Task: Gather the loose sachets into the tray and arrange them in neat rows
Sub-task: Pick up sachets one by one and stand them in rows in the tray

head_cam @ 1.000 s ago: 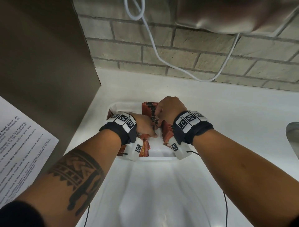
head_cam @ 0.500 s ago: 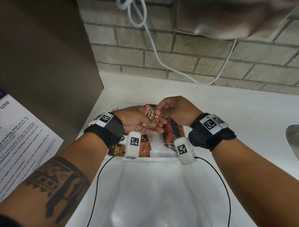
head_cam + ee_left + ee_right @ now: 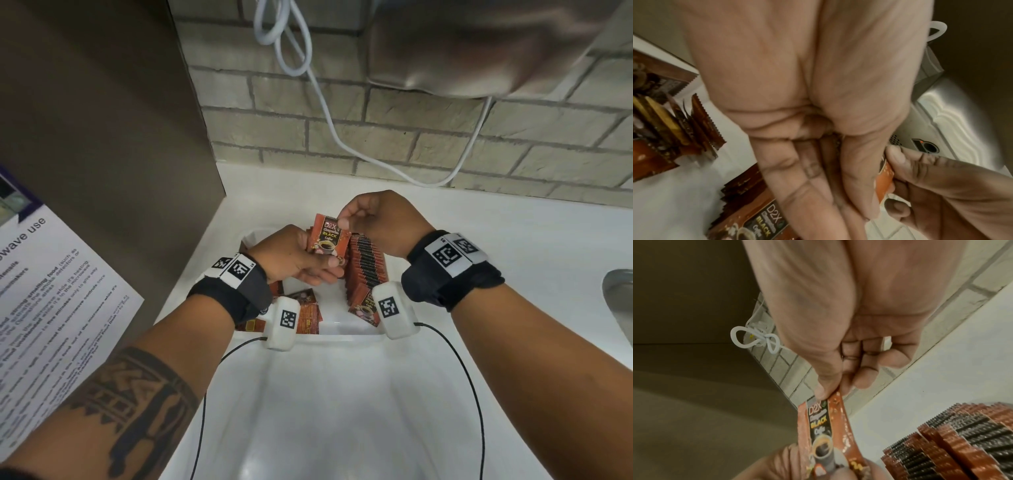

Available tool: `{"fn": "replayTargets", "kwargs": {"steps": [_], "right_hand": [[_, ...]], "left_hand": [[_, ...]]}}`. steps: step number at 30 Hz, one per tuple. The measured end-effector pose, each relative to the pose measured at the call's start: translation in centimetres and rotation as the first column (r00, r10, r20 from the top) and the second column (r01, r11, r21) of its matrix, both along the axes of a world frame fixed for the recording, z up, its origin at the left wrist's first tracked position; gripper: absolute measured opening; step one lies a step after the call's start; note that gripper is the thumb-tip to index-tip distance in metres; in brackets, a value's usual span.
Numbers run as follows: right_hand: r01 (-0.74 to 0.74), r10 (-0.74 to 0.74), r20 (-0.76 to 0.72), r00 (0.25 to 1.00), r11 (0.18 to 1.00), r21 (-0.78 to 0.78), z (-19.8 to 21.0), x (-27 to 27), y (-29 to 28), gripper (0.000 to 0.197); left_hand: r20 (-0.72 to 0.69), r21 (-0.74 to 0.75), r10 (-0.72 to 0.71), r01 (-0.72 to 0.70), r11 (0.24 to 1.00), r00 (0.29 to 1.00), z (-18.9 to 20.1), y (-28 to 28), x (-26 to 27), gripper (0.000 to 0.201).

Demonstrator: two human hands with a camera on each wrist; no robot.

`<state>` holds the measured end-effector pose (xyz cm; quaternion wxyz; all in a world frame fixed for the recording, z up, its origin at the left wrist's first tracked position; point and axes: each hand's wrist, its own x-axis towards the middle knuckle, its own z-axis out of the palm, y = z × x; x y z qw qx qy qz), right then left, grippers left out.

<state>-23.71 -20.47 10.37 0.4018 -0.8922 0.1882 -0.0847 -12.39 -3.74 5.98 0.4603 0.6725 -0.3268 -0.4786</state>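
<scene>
While light and limp, sachet (image 3: 328,236) pinched at twelve o'clock by right hand (image 3: 378,221), cradled in left hand (image 3: 296,258); crimped edges grip best.

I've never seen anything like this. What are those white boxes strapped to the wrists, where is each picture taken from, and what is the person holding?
There is no machine here: a person works with two bare hands, wearing cameras. The big picture comes from a camera on the head, looking down. The other two come from the small white wrist cameras, which look along each hand at the fingers, so the palms fill those views.

On the white counter sits a white tray. In it a neat row of sachets stands on edge, and a few loose sachets lie flat.

The left hand holds a small stack of sachets from below. The right hand pinches the top corner of the front sachet, printed "BLACK Coffee".
</scene>
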Motion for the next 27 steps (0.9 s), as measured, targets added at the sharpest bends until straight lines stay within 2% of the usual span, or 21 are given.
{"fn": "replayTargets", "kwargs": {"steps": [3, 6, 8, 9, 10, 12, 13, 14, 17, 20, 22, 27], "right_hand": [[0.029, -0.029, -0.005, 1.0, 0.999, -0.019, -0.1, 0.0, 0.2, 0.014], [0.026, -0.029, -0.035, 0.999, 0.997, -0.078, -0.1, 0.0, 0.6, 0.015], [0.006, -0.016, -0.063, 0.998, 0.988, -0.152, 0.0, 0.0, 0.7, 0.017], [0.001, -0.015, -0.076, 0.997, 0.984, -0.18, 0.1, 0.1, 0.7, 0.019], [-0.002, -0.018, -0.096, 0.995, 0.98, -0.197, 0.1, 0.2, 0.6, 0.02], [-0.022, -0.01, -0.156, 0.988, 0.979, -0.204, -0.1, 0.4, 0.5, 0.015], [-0.042, 0.002, -0.189, 0.982, 0.977, -0.21, -0.3, 0.5, 0.6, 0.012], [-0.063, 0.012, -0.224, 0.975, 0.974, -0.219, -0.5, 0.7, 0.7, 0.012], [-0.082, 0.004, -0.315, 0.949, 0.968, -0.238, -1.1, 1.3, 1.1, 0.016], [-0.146, -0.007, -0.417, 0.909, 0.931, -0.334, -2.2, 2.1, 1.6, 0.02], [-0.13, -0.043, -0.44, 0.897, 0.925, -0.356, -3.1, 2.6, 1.6, 0.02], [-0.077, -0.119, -0.468, 0.876, 0.922, -0.379, -5.0, 3.4, 1.1, 0.02]], "left_hand": [[-0.006, 0.021, -0.006, 0.006, 1.0, 1.0, -0.1, 0.0, -0.2, 0.03], [-0.014, 0.045, 0.053, -0.052, 0.998, 0.999, -0.4, 0.0, -0.2, 0.03], [0.047, 0.099, 0.09, -0.094, 0.991, 0.995, -0.8, 0.1, 0.0, 0.031], [0.13, 0.156, 0.071, -0.092, 0.983, 0.989, -0.9, 0.1, 0.2, 0.032], [0.262, 0.245, 0.002, -0.069, 0.967, 0.965, -0.9, 0.2, 0.4, 0.037], [0.518, 0.452, -0.22, -0.046, 0.891, 0.826, -0.7, 0.0, 0.6, 0.051], [0.57, 0.525, -0.314, -0.042, 0.85, 0.759, -0.6, -0.1, 0.6, 0.052], [0.58, 0.571, -0.379, -0.028, 0.82, 0.721, -0.4, -0.3, 0.4, 0.048], [0.528, 0.667, -0.524, 0.055, 0.743, 0.669, 0.0, -1.1, -0.4, 0.035], [0.517, 0.658, -0.585, 0.147, 0.739, 0.625, 0.2, -2.0, -1.1, 0.035], [0.508, 0.655, -0.611, 0.189, 0.732, 0.607, -0.1, -2.4, -1.3, 0.039], [0.468, 0.672, -0.639, 0.223, 0.706, 0.61, -2.0, -3.4, -0.5, 0.038]]}}
